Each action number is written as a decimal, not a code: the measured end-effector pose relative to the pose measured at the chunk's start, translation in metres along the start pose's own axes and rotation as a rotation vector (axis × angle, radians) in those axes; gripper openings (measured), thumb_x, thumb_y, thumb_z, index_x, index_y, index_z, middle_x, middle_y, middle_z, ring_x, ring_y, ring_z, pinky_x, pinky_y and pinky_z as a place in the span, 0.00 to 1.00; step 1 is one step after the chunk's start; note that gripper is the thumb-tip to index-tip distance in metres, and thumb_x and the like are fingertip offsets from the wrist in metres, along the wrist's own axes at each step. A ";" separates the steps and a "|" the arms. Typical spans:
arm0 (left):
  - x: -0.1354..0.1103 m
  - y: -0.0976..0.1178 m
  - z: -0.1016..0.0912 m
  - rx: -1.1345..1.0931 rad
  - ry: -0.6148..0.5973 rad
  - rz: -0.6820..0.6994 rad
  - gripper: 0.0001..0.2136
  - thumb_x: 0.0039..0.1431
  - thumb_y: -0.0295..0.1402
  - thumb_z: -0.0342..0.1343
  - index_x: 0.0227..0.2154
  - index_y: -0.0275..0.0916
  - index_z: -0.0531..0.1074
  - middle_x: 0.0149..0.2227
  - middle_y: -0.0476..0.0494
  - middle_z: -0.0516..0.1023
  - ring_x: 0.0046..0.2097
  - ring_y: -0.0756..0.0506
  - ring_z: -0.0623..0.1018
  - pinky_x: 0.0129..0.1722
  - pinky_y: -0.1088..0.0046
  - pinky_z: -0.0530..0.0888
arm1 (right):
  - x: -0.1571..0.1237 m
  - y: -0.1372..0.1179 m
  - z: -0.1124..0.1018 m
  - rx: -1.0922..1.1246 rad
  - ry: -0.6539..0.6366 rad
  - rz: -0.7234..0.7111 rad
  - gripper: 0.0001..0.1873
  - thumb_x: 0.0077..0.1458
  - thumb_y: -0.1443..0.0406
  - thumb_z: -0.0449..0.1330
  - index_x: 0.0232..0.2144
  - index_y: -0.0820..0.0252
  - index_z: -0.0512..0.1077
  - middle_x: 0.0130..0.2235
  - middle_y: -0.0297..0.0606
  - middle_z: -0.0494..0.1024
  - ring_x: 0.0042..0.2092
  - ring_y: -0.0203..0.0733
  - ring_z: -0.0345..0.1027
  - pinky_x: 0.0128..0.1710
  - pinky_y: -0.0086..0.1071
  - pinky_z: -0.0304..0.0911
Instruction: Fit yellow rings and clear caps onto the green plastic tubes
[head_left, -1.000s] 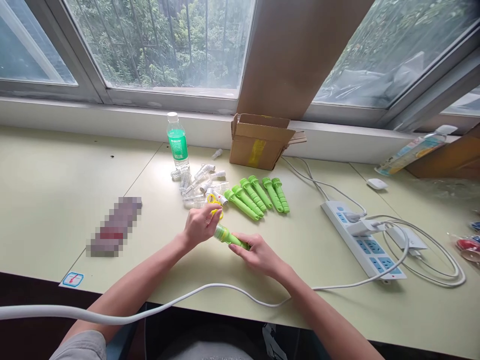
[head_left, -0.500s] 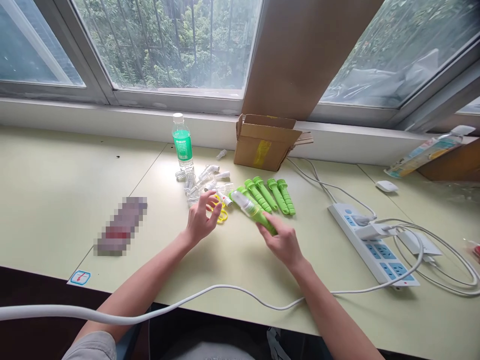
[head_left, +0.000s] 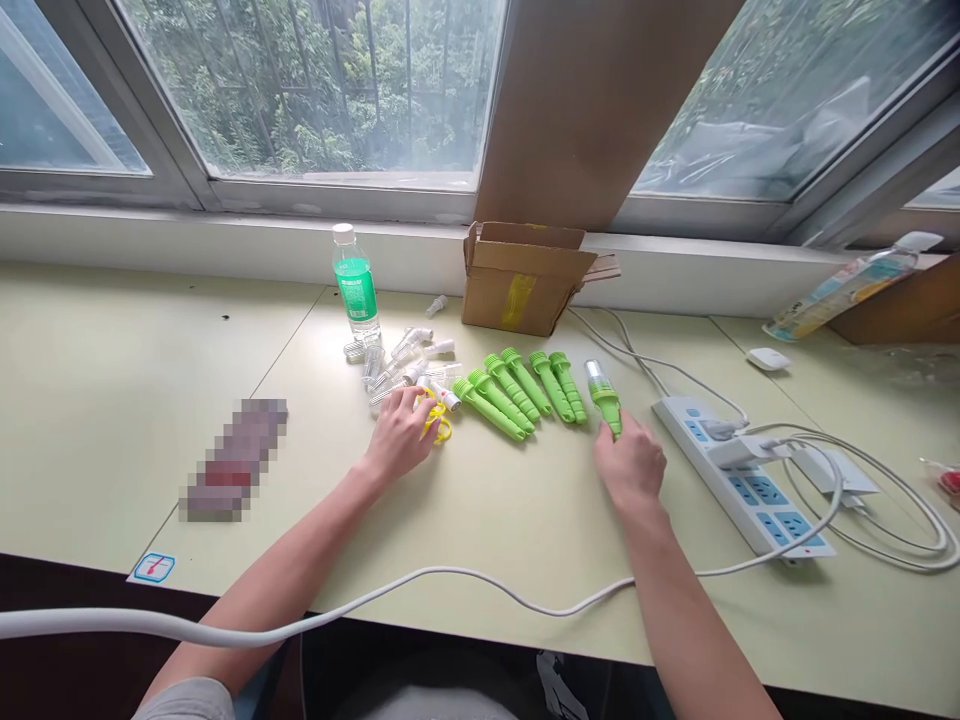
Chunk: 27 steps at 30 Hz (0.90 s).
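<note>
My right hand grips a green flashlight-shaped tube with a clear cap, pointing away from me, to the right of the other green tubes. My left hand reaches over the yellow rings, its fingers curved and apart, partly covering them. Whether its fingertips touch a ring is hard to see. Just beyond lies a pile of clear plastic caps with white ends. Several ribbed green tubes without caps lie side by side between my hands.
A water bottle and an open cardboard box stand at the back near the window. To the right is a power strip with plugs and looped cables. A white cable crosses in front of me. A blurred object lies left.
My right hand has moved right with the capped green tube, from in front of the row to beyond its right end. My left hand has lowered slightly over the yellow rings.
</note>
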<state>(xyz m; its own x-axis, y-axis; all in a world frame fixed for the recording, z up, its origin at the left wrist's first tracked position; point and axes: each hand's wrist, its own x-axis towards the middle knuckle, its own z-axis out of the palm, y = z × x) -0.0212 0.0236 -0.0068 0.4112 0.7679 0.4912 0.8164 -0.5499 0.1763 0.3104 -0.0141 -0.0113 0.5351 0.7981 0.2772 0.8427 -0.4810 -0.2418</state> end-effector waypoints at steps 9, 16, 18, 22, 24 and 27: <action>0.000 -0.003 0.002 0.068 0.009 -0.009 0.10 0.60 0.33 0.50 0.43 0.39 0.71 0.50 0.35 0.68 0.52 0.36 0.67 0.52 0.55 0.66 | -0.002 0.003 0.003 -0.117 -0.023 -0.019 0.17 0.57 0.62 0.51 0.41 0.67 0.74 0.36 0.53 0.75 0.37 0.53 0.69 0.34 0.39 0.60; 0.000 -0.006 0.004 0.121 0.030 -0.032 0.11 0.57 0.28 0.51 0.43 0.40 0.71 0.51 0.33 0.68 0.54 0.34 0.66 0.55 0.50 0.61 | -0.007 0.003 0.001 -0.107 0.061 -0.050 0.21 0.53 0.61 0.53 0.47 0.64 0.72 0.39 0.54 0.73 0.45 0.59 0.63 0.36 0.43 0.60; -0.001 -0.007 0.005 0.132 0.029 -0.038 0.11 0.56 0.26 0.51 0.42 0.40 0.71 0.51 0.34 0.69 0.54 0.34 0.66 0.56 0.48 0.60 | -0.008 -0.001 0.000 -0.089 0.117 -0.056 0.23 0.53 0.61 0.54 0.50 0.63 0.71 0.43 0.54 0.71 0.47 0.60 0.60 0.38 0.45 0.59; -0.001 -0.009 0.006 0.167 0.020 -0.021 0.11 0.55 0.22 0.50 0.39 0.40 0.72 0.51 0.34 0.69 0.55 0.34 0.66 0.58 0.48 0.58 | -0.002 -0.014 0.000 -0.035 0.179 -0.150 0.21 0.53 0.62 0.54 0.49 0.61 0.73 0.47 0.53 0.68 0.49 0.59 0.57 0.41 0.45 0.57; -0.001 -0.010 0.006 0.180 0.022 -0.010 0.11 0.55 0.22 0.50 0.38 0.40 0.72 0.50 0.34 0.70 0.54 0.34 0.67 0.58 0.47 0.58 | 0.005 -0.020 0.001 -0.034 0.166 -0.191 0.21 0.54 0.61 0.54 0.48 0.61 0.74 0.47 0.52 0.67 0.49 0.58 0.56 0.41 0.46 0.57; 0.000 -0.010 0.003 0.174 0.030 0.002 0.10 0.56 0.23 0.50 0.37 0.40 0.72 0.49 0.35 0.72 0.53 0.35 0.68 0.58 0.47 0.58 | 0.019 -0.028 0.004 -0.060 0.134 -0.213 0.19 0.54 0.61 0.54 0.45 0.61 0.76 0.48 0.52 0.67 0.49 0.57 0.56 0.44 0.47 0.55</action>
<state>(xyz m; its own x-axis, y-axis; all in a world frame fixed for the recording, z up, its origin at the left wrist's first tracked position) -0.0276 0.0301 -0.0115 0.4029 0.7549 0.5174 0.8744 -0.4846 0.0261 0.2967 0.0163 -0.0032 0.3450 0.8304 0.4374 0.9371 -0.3311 -0.1105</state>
